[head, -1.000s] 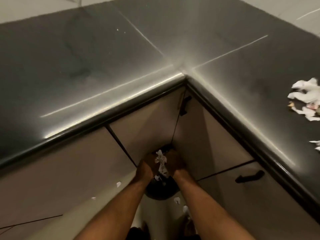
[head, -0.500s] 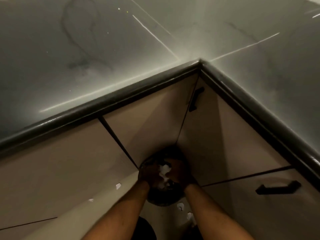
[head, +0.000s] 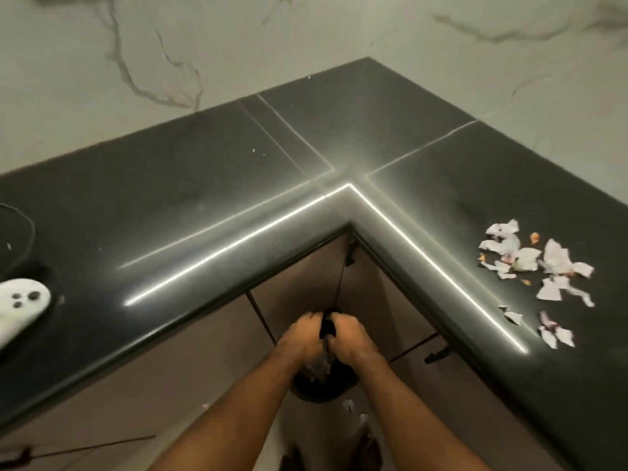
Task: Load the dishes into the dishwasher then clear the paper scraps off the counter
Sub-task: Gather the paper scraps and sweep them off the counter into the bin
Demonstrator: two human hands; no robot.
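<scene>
dark polished stone counter (head: 204, 185) is wrapping in an l shape around beige cabinet doors (head: 190, 365), beneath a white veined marble wall (head: 306, 35). a round black waste bin (head: 323, 390) is sitting on the floor in that corner. both hands are hovering right above the bin, knuckles up, left hand (head: 300, 338) and right hand (head: 353, 339) side by side. their fingers are curling down toward a greyish crumpled wad (head: 319, 363) between them; i cannot tell whether either is gripping it. torn white paper scraps (head: 530, 263) are lying on the counter up and right of the bin, well apart from it. small white bits (head: 347, 404) are lying on the floor just beside the bin. far left of the bin, a white game controller (head: 20, 300) is resting on the counter.
</scene>
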